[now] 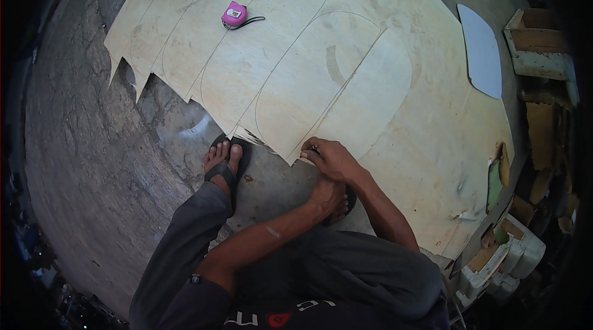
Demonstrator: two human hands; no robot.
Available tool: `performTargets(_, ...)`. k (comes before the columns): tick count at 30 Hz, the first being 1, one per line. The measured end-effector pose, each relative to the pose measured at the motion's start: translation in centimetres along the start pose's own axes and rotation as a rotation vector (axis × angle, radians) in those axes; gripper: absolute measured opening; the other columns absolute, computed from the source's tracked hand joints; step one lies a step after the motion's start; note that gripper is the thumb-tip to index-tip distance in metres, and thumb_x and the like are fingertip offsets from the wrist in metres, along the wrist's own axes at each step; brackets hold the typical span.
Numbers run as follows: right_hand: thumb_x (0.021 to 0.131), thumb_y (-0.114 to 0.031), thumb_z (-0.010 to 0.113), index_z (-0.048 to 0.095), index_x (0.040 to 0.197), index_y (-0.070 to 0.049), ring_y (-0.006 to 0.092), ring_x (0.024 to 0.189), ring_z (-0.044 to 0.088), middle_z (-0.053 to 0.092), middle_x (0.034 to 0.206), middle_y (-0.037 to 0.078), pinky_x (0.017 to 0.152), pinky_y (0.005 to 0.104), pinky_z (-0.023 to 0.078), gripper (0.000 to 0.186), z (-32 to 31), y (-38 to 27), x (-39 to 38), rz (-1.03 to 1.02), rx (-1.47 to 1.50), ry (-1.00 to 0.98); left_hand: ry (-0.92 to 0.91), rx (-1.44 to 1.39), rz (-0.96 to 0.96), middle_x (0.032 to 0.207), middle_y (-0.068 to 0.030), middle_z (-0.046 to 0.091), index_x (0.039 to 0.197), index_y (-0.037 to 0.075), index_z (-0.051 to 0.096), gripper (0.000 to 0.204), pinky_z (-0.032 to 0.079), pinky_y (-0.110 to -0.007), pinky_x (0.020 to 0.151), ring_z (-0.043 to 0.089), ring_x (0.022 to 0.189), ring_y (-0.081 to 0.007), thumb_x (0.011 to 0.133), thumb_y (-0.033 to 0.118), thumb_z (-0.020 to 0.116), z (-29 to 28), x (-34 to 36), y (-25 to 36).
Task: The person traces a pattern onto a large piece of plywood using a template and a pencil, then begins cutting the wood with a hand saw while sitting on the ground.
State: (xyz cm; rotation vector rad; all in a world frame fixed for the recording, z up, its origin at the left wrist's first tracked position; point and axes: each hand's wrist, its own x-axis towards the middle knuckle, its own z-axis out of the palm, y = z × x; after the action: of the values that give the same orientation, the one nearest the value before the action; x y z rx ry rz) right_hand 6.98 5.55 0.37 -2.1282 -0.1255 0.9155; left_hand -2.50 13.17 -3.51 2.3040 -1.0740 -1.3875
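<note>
A large pale plywood sheet [284,64] lies on the floor, marked with straight lines and curved outlines. Its near left edge is jagged and splintered. At the sheet's near corner, my right hand [330,158] is closed in a pinch; a small dark bit shows between thumb and fingers, too small to name. A long dark line runs from there up the sheet. My left hand [328,195] is tucked below the right wrist, beside my right foot, with its fingers hidden. Farther up the sheet rests a pink tape measure [234,15] with a black strap.
My sandalled left foot [223,163] stands by the jagged edge on the rough concrete floor [117,163]. A white rounded panel [482,52] lies at the sheet's right edge. Beyond are a white open box [537,61], board scraps [540,138] and more pale containers [494,262].
</note>
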Motion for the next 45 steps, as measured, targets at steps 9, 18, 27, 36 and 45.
performTargets(9,0.097,-0.026,0.064,0.065,0.098,-0.005,0.0387,0.075,0.069,0.072,0.079,0.015,0.075,0.0489,0.054,0.021,2.2,0.6,0.5,-0.266,-0.357,0.129,0.555,0.183,0.114,0.124,-0.0058,0.068,0.133,0.012,0.064,0.037,0.048,-0.037,0.094,0.063,0.110,-0.0188,0.098,0.021,0.057,2.5,-0.6,-0.7)
performTargets(18,0.100,-0.026,0.062,0.062,0.097,-0.003,0.0395,0.069,0.068,0.070,0.075,0.017,0.062,0.0487,0.053,0.023,-2.2,0.2,2.8,-0.222,-0.372,0.121,0.453,0.155,-0.055,0.137,-0.0262,0.054,0.153,0.005,0.043,0.061,0.056,-0.043,0.089,0.063,0.119,-0.0405,0.096,0.020,0.057,0.4,0.1,-1.3)
performTargets(27,0.103,-0.023,0.059,0.064,0.103,-0.001,0.0398,0.075,0.070,0.072,0.082,0.020,0.067,0.0476,0.054,0.022,-15.1,2.4,7.4,-0.076,-0.469,0.404,0.542,0.373,-0.038,0.143,-0.0407,0.044,0.162,0.010,0.033,0.066,0.054,-0.048,0.101,0.054,0.126,-0.0593,0.100,0.024,0.051,-2.3,-1.8,-1.0)
performTargets(36,0.103,-0.023,0.060,0.065,0.110,0.000,0.0430,0.082,0.068,0.071,0.087,0.024,0.074,0.0480,0.053,0.024,-22.4,5.4,10.4,0.066,-0.377,0.585,0.498,0.327,-0.034,0.145,-0.0393,0.043,0.162,0.012,0.033,0.074,0.054,-0.048,0.102,0.053,0.128,-0.0590,0.097,0.038,0.058,-2.7,-1.8,-0.6)
performTargets(45,0.100,-0.020,0.065,0.068,0.102,-0.003,0.0329,0.071,0.068,0.070,0.077,0.014,0.065,0.0441,0.054,0.017,-14.9,3.3,7.6,-0.095,-0.463,0.654,0.475,0.304,-0.030,0.148,-0.0393,0.039,0.163,0.007,0.029,0.089,0.052,-0.051,0.103,0.049,0.131,-0.0608,0.092,0.049,0.064,-2.2,-1.7,-0.9)
